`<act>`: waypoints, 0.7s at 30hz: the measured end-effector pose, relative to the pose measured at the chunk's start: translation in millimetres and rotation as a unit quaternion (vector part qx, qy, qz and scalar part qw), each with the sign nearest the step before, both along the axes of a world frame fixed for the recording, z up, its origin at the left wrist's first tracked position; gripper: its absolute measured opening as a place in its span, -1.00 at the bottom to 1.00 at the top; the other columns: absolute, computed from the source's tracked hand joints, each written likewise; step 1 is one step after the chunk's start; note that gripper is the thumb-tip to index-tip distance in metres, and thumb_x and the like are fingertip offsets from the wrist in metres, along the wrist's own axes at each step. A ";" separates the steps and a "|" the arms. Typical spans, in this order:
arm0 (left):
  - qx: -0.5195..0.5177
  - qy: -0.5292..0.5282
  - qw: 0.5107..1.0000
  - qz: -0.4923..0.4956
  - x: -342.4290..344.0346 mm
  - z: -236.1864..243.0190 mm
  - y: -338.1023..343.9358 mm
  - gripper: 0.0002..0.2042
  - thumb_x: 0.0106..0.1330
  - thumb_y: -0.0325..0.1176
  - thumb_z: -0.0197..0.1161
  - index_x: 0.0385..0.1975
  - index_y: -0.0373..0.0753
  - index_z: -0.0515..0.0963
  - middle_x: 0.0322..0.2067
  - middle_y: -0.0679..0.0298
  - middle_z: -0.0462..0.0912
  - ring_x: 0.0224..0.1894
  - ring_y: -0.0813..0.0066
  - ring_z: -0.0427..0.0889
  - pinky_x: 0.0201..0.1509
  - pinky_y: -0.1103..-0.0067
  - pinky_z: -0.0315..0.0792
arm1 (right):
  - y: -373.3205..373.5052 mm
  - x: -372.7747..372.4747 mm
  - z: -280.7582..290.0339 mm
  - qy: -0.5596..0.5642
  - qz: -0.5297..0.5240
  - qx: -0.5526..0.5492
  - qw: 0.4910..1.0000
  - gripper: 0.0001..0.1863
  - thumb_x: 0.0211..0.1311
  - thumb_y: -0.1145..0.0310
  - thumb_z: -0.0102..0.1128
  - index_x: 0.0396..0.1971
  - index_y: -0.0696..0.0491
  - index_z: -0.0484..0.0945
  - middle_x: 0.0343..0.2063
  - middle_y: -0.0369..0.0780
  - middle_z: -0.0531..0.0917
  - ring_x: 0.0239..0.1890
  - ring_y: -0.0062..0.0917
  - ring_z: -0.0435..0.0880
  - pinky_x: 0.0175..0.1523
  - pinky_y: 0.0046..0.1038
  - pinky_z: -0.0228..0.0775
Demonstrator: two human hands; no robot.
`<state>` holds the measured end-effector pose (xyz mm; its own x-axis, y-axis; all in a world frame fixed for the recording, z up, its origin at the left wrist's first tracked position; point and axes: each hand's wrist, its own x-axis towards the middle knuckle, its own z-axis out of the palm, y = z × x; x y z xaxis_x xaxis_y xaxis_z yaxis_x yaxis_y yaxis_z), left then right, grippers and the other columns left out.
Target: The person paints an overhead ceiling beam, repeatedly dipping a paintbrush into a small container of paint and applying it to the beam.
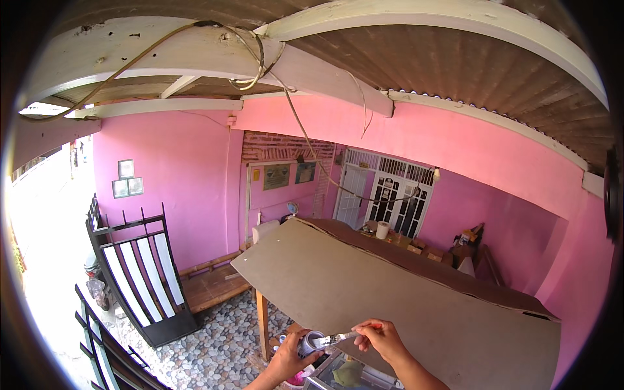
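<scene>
At the near edge of the scene, beside a wide brown panel point(390, 279): left hand point(283, 359) grips a small open can point(306, 346), fingers curled around its side, mouth tilted to the right. Right hand point(382, 339), just right of it, pinches the handle of a paintbrush point(338, 338) between thumb and fingers; bristles white-coated, pointing left at the can's mouth. Rim contact: cannot tell. Far left: black metal gate point(144, 279) with white slats, on pebble-patterned floor point(218, 344).
</scene>
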<state>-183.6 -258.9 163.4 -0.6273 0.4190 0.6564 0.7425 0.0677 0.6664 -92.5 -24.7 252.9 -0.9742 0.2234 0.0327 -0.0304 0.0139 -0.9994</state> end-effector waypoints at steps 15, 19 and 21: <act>0.010 -0.076 0.997 0.009 -8.7 15.5 -11.4 -0.35 0.10 -0.27 0.55 0.11 -0.40 0.36 -0.08 -0.02 0.64 -0.03 0.21 0.68 0.04 0.41 0.55 | 13.0 -10.1 -46.4 -0.014 -0.030 -0.304 0.952 -0.81 0.28 0.38 0.09 -0.29 0.19 0.60 -0.56 -0.10 0.66 -0.57 -0.39 0.59 -0.38 -0.41 0.47; 0.039 -0.097 0.994 -0.004 -10.8 24.0 -14.4 -0.36 0.11 -0.25 0.55 0.09 -0.40 0.37 -0.11 0.02 0.66 -0.03 0.27 0.68 0.03 0.41 0.56 | 15.7 -18.2 -59.4 -0.007 -0.021 -0.380 0.925 -0.80 0.28 0.39 0.11 -0.27 0.23 0.60 -0.54 -0.09 0.68 -0.55 -0.38 0.62 -0.39 -0.39 0.47; 0.052 -0.121 0.991 -0.016 -10.4 28.4 -16.8 -0.37 0.12 -0.24 0.55 0.09 -0.40 0.37 -0.11 0.04 0.66 -0.03 0.29 0.68 0.03 0.41 0.56 | 11.7 -22.2 -61.5 -0.006 -0.030 -0.417 0.908 -0.82 0.28 0.38 0.13 -0.29 0.19 0.59 -0.55 -0.11 0.67 -0.56 -0.39 0.60 -0.38 -0.40 0.47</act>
